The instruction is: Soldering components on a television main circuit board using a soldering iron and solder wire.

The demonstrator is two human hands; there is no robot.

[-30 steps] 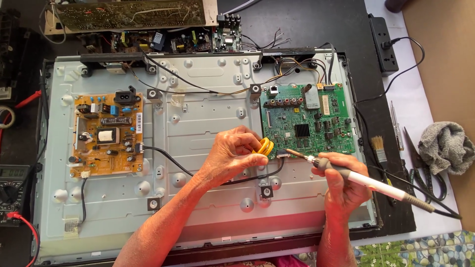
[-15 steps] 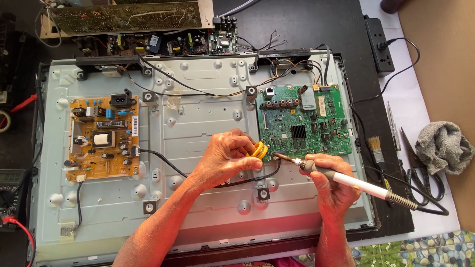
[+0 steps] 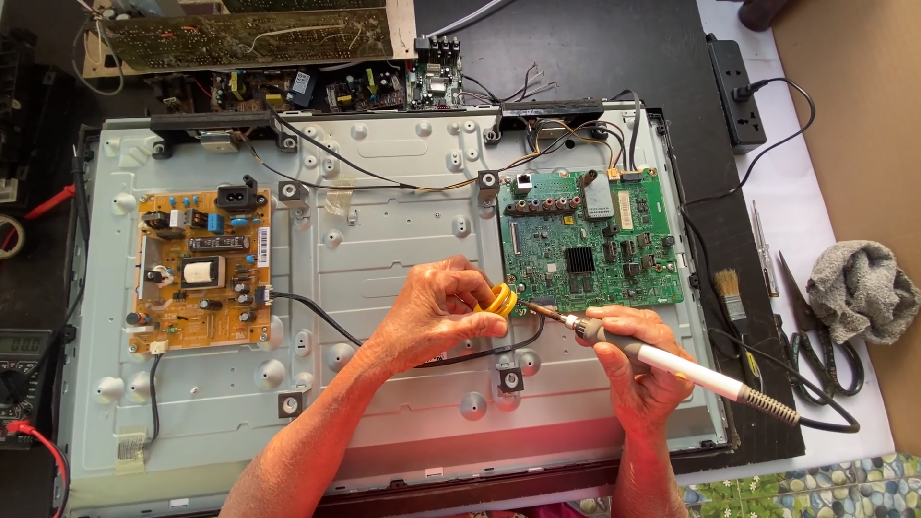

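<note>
Head view: the left hand pinched a yellow tool by the green board. The right hand gripped a soldering iron — tip touching the yellow tool.

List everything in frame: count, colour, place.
TV back panel: 1, silver, centre
Power board: 1, orange-brown, panel left
Main board: 1, green, panel right
Old boards: several, top left
Multimeter: 1, dark, left edge
Power strip: 1, black, top right
Brush: 1, right of panel
Scissors: 1, black, right
Rag: 1, grey, far right
Yellow piece: 1, in left fingers
Soldering iron: 1, white handle, in right hand
Left hand: centre
Right hand: lower right
</note>
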